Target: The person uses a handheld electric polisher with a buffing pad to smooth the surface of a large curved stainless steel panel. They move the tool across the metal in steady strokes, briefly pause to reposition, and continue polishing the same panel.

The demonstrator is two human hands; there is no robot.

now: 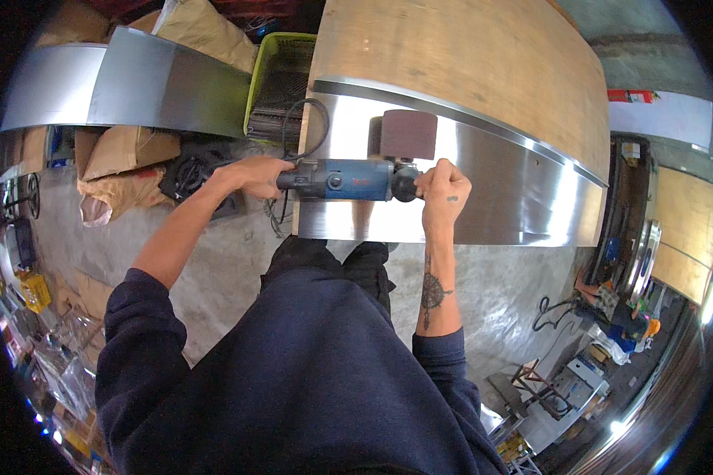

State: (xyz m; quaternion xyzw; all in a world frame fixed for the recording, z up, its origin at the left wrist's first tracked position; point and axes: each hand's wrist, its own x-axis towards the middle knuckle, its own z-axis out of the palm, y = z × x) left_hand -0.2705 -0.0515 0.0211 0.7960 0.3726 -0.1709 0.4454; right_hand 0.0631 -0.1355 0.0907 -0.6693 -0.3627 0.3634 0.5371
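Observation:
A blue and black drum sander (356, 180) lies crosswise over a shiny sheet-metal panel (491, 186). Its dark reddish-brown abrasive drum (409, 134) sits on the far side of the tool's head, over the metal; I cannot tell whether it touches. My left hand (255, 176) is closed around the sander's rear end, at the panel's left edge. On the other side, my right hand (445, 190) is closed at the black head, fingers curled on what seems to be its side handle, mostly hidden. A black cord (325, 131) loops up behind the tool's rear.
The panel rests on a wooden-topped table (459, 47). A yellow-green crate (281, 51) of dark sheets stands left of it, near more metal sheets (158, 79) and cardboard (127, 154). A person (610, 305) is at the far right, with cables and a metal stand (543, 388) nearby.

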